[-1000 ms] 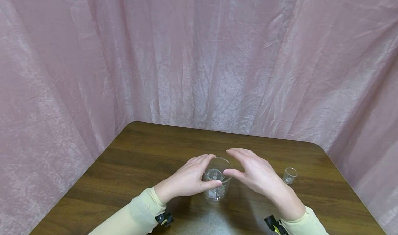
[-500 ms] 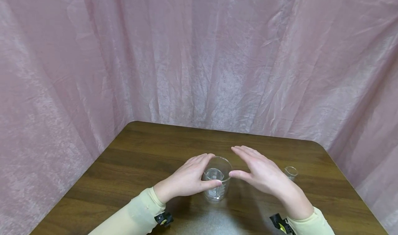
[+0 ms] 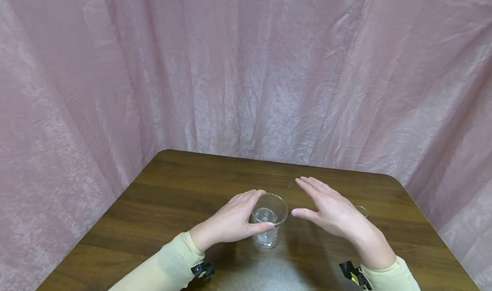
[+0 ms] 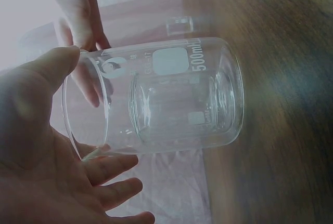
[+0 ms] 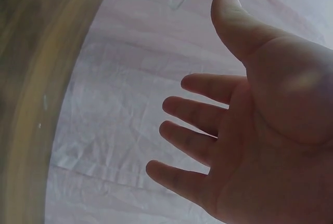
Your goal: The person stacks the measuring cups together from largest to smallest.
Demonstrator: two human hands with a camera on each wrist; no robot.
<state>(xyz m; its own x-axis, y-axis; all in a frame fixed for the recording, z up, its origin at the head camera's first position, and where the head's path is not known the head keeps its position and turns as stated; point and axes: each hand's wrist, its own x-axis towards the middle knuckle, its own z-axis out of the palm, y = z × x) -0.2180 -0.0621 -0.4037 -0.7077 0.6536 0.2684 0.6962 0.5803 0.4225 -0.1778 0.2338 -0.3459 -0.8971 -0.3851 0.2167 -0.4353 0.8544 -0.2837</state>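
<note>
Glass nesting, seemingly: left fingers (image 4: 122,193) grip the large beaker (image 4: 169,62); spread right fingers (image 5: 192,116) likely need the small beaker (image 4: 179,25), three o'clock, next.

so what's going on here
A person's left hand holds a large glass beaker near its rim, with a smaller beaker inside it. The large one stands upright on the wooden table. The right hand is spread beside it, holding nothing. Another small beaker stands off to the right, mostly hidden by that hand in the head view.
</note>
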